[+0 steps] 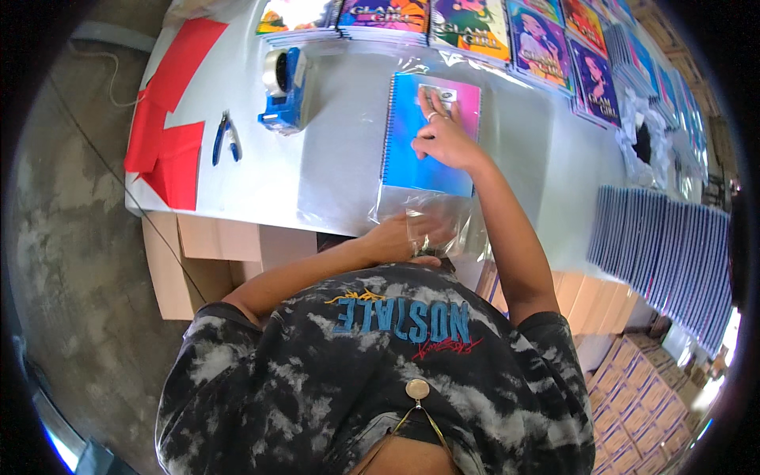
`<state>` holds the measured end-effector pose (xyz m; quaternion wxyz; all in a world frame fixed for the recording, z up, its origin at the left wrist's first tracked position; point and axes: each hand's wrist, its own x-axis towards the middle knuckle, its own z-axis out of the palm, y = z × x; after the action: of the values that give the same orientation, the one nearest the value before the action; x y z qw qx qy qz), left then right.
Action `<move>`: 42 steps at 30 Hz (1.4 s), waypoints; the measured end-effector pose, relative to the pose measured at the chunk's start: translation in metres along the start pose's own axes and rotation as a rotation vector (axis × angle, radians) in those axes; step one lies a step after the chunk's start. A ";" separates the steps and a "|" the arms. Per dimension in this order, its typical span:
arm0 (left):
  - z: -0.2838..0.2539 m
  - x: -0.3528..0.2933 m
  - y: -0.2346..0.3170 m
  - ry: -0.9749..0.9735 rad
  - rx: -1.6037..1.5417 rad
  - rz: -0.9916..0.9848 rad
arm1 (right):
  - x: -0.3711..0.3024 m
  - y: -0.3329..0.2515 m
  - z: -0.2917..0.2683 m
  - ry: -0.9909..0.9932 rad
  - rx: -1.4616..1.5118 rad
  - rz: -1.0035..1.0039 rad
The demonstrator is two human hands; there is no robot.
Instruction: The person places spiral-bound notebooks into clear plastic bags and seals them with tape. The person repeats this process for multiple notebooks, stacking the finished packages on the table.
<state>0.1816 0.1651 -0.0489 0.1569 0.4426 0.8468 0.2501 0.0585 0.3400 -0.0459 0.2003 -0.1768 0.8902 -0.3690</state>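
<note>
A spiral notebook (427, 166) with a blue-to-pink cover lies in a clear plastic bag (388, 207) near the table's front edge. On its upper part rests my right hand (445, 141), open, with fingers stretched toward a small white label (438, 94). My left hand (400, 237) is at the near end of the bag, by the table edge. Clear plastic overlaps its fingers, which are blurred, so whether they grip the plastic cannot be made out.
Left on the table are a blue tape dispenser (285, 91), blue-handled pliers (226, 141) and red sheets (178, 146). Stacks of colourful notebooks (467, 28) line the back. A long row of notebooks (661, 245) stands at right. Cardboard boxes (202, 253) sit below the table.
</note>
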 end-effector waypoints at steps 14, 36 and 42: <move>-0.151 -0.070 -0.194 0.632 -1.162 -0.897 | 0.005 -0.016 -0.008 -0.095 -0.185 0.061; -0.150 0.120 -0.098 -0.513 0.450 -0.575 | -0.006 -0.011 -0.017 0.223 -0.141 0.035; -0.081 0.073 -0.127 -0.044 -0.149 -0.679 | -0.017 0.074 0.025 0.721 0.032 0.510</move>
<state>0.0157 0.1414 -0.0565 0.2812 0.1280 0.9215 0.2352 0.0731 0.3827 -0.1118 -0.0355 0.1916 0.9125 -0.3597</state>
